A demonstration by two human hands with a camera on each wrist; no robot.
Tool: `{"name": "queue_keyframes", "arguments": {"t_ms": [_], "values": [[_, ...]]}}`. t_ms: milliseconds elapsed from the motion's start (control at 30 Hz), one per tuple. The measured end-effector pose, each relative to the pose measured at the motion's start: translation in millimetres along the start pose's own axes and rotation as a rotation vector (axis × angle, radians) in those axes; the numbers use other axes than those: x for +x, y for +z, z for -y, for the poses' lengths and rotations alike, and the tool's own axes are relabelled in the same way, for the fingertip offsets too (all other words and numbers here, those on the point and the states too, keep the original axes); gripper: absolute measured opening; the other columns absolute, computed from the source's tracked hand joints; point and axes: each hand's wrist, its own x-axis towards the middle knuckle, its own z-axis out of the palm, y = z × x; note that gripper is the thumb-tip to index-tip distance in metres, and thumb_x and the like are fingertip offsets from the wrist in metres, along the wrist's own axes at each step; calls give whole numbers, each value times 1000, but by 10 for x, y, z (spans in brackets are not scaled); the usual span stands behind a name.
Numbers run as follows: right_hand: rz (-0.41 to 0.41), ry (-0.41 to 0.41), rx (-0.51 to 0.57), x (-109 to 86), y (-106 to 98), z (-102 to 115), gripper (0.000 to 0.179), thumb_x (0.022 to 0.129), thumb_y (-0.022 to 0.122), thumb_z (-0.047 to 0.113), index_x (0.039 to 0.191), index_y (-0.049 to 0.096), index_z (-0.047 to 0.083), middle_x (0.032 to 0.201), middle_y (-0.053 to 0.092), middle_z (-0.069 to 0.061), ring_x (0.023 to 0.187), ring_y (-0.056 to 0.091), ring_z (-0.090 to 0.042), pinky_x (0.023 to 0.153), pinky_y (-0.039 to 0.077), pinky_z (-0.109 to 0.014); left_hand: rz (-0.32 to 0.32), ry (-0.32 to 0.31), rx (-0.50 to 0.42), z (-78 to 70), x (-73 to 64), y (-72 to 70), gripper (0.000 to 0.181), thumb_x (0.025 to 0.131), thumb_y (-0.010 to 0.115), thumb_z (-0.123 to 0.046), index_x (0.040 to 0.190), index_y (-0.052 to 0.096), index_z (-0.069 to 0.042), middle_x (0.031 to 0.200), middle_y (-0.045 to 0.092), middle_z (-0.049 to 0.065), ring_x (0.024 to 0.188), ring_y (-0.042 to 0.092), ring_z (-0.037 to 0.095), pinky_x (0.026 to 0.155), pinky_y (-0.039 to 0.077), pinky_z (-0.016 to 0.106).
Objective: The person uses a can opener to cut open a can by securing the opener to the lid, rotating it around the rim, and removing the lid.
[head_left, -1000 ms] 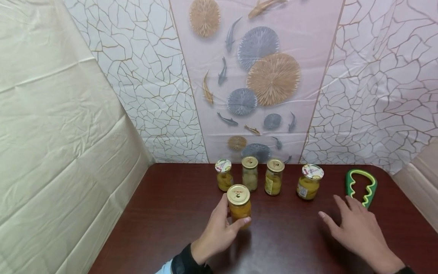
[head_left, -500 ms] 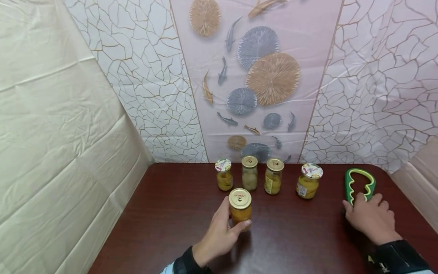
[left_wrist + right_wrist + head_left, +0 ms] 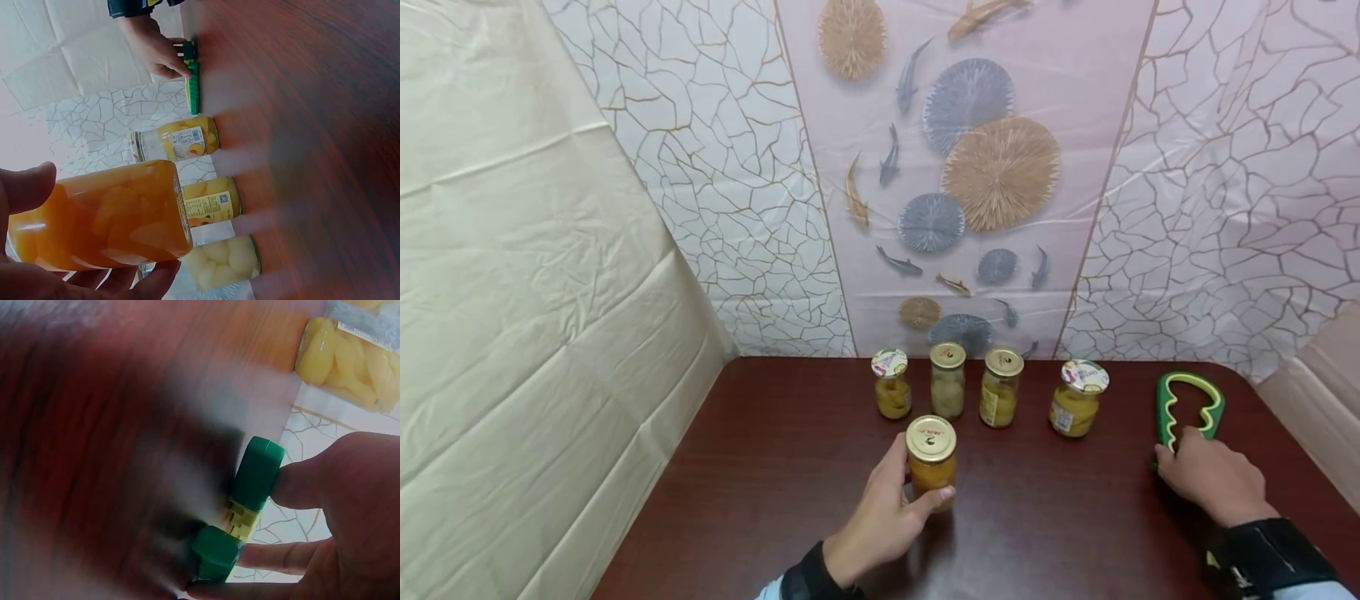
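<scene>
In the head view my left hand (image 3: 877, 518) grips a glass jar of orange fruit (image 3: 932, 472) with a gold lid. Thumb and fingers wrap its sides, and it is upright above the table. At the right, my right hand (image 3: 1216, 479) holds the near end of a green and yellow jar opener (image 3: 1166, 408) with a wavy inner edge. The right wrist view shows the thumb against one green arm of the opener (image 3: 257, 475) and fingers at the other arm. The left wrist view shows the jar (image 3: 112, 215) close up, its base visible.
Along the table's back stand a small jar with a patterned lid (image 3: 892, 396), a jar of pale fruit (image 3: 947, 392), a jar of yellow fruit (image 3: 999, 400) and a squat yellow-fruit jar (image 3: 1072, 412). Patterned cloth (image 3: 760, 208) hangs behind the dark table (image 3: 760, 467).
My right hand has moved right, onto the jar opener, and its fingers have closed round the near end. My left hand and the jar have shifted slightly toward me.
</scene>
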Motion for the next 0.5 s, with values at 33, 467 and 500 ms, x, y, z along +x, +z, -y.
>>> {"name": "queue_keyframes", "arguments": {"t_ms": [33,467,500], "values": [[2,-2,4,-6,2,-4,56,106,51,39,127,53,-14,104,64,-36,86,63,-48,68,51,-56,2,0,-2,-1,-3,2,64,101,77,-32,154,42,-27,149,59,3,135,65,25,103,59,38],[-81,-64,13,-13,57,-43,38,96,55,17,122,55,-11,96,65,-32,79,63,-45,58,49,-54,-14,20,5,30,-26,-23,65,98,80,-29,153,44,-28,147,61,2,131,67,22,100,59,35],[-86,-64,12,-16,69,-44,38,96,55,17,123,55,-11,95,65,-32,79,63,-46,58,49,-55,-10,15,-1,33,-29,-25,65,98,80,-29,153,44,-29,147,61,2,131,66,22,100,59,35]]}}
